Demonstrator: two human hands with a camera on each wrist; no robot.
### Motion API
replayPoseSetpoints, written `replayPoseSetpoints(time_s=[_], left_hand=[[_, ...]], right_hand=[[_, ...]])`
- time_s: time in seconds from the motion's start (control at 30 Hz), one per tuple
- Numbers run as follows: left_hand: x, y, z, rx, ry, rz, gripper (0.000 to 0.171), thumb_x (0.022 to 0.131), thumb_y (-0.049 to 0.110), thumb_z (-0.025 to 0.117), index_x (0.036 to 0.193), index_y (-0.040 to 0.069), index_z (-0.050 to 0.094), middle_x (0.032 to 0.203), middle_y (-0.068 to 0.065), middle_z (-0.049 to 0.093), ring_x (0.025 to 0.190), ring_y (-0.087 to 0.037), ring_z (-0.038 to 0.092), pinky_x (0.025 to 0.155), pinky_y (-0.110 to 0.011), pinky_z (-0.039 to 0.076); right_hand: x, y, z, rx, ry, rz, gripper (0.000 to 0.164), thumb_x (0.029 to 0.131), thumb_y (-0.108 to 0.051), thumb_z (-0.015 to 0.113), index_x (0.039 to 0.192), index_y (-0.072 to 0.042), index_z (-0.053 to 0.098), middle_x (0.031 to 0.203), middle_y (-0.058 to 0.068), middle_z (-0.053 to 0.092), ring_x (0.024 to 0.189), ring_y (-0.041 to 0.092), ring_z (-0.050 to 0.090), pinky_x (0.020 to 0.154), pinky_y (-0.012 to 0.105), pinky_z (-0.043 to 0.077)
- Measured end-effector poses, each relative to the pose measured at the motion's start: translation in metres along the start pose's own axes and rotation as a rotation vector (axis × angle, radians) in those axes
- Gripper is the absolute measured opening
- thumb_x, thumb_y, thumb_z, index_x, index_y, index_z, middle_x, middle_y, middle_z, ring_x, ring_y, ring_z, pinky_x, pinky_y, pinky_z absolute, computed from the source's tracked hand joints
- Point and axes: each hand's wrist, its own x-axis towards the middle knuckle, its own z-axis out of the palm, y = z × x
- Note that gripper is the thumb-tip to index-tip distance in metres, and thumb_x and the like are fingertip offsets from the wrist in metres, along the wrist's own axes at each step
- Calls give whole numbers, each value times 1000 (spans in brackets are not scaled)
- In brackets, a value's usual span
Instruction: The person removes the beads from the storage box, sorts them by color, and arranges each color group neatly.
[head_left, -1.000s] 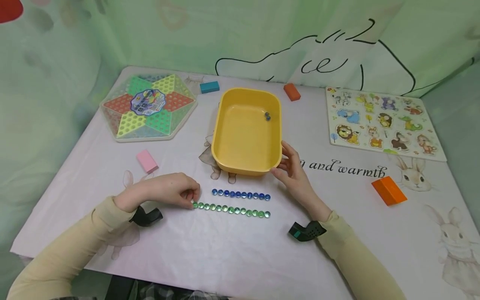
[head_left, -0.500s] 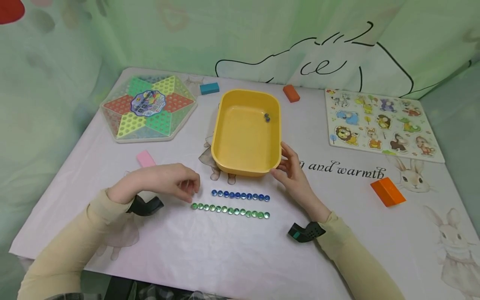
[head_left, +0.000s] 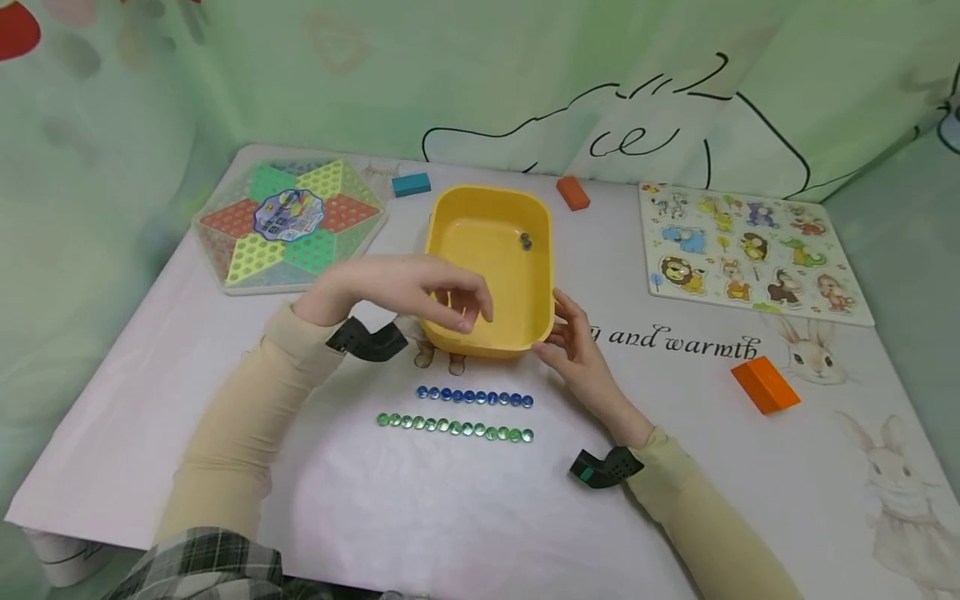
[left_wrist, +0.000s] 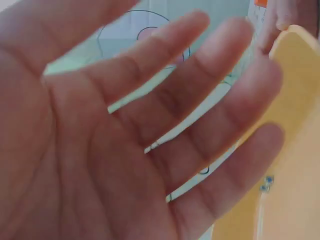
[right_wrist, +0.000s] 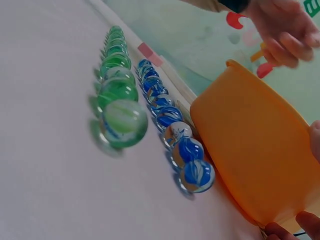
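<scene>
My left hand (head_left: 408,287) hovers over the left part of a yellow plastic tub (head_left: 517,292), fingers loosely bent and holding nothing. In the left wrist view its palm and spread fingers show bare. My right hand (head_left: 587,362) holds the tub's near right corner, thumb at the front and fingers along the right side. Two dark bluish marbles (head_left: 526,242) lie inside the tub near its right wall. In front of the tub runs a straight row of blue marbles (head_left: 481,397). A longer row of green marbles (head_left: 455,427) lies nearer to me, roughly parallel.
A Chinese checkers board (head_left: 288,225) lies at the far left, an animal puzzle board (head_left: 750,250) at the right. A blue block (head_left: 411,185) and a red-orange block (head_left: 573,193) stand behind the tub. An orange block (head_left: 765,384) sits right of my right hand.
My left hand has left the left end of the green row, rising and moving forward and right over the tub. The right hand stays at the tub's corner.
</scene>
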Motion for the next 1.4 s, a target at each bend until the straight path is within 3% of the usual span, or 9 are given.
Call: replayPoseSetpoints(time_s=[0.1,0.2,0.4,0.53,0.67,0.87,1.2,1.4], left_hand=[[23,0,-6,-6,74,-50,22,92,22,56,110,9,58,96,-1,59,89,-13,52,80,-28,44],[45,-3,-15,-16,156,-150,24,92,22,56,111,9,58,97,-5,59,88,-17,54,79,-29,46],[83,-21,-27,-71,287,-305,23,92,22,55,109,7,59,103,-11,60,89,-27,57,76,-30,47],[102,-36,-28,-96,374,-407,18,93,20,54,105,8,58,104,-9,60,86,-23,56,74,-28,46],[117,-50,-27,-31,427,-500,15,92,18,53,102,8,59,96,-5,58,75,-17,51,66,-23,43],[134,-60,-26,125,410,-577,15,91,15,53,100,6,60,94,-4,56,76,-14,47,66,-21,37],[151,-66,-21,252,313,-679,23,92,16,52,114,9,59,113,-5,58,94,-17,48,84,-27,41],[155,-69,-14,337,310,-712,20,92,15,50,109,11,61,111,-4,60,95,-17,52,85,-30,44]], right_hand=[[-1,0,0,3,3,1,73,91,-11,57,147,-26,12,144,11,26,116,26,45,93,12,36],[-1,-1,0,6,3,-1,73,91,-11,56,147,-27,11,144,11,26,116,24,45,94,12,36],[0,-1,0,4,-5,0,74,91,-10,57,147,-27,11,144,10,26,115,24,45,94,13,37],[0,-2,0,1,-5,-6,76,90,-8,57,147,-25,10,144,12,25,116,26,45,94,14,36],[0,-1,0,7,-7,-20,76,90,-5,57,148,-24,11,144,13,26,116,28,45,94,14,37],[0,0,0,4,-2,-19,74,90,-8,57,147,-26,13,144,11,26,114,26,46,94,14,37],[0,1,-1,-2,2,-28,74,90,-9,57,147,-25,13,144,12,26,114,27,47,93,13,37],[0,1,-1,-7,1,-23,74,90,-9,58,147,-25,14,144,12,26,114,27,47,93,14,38]])
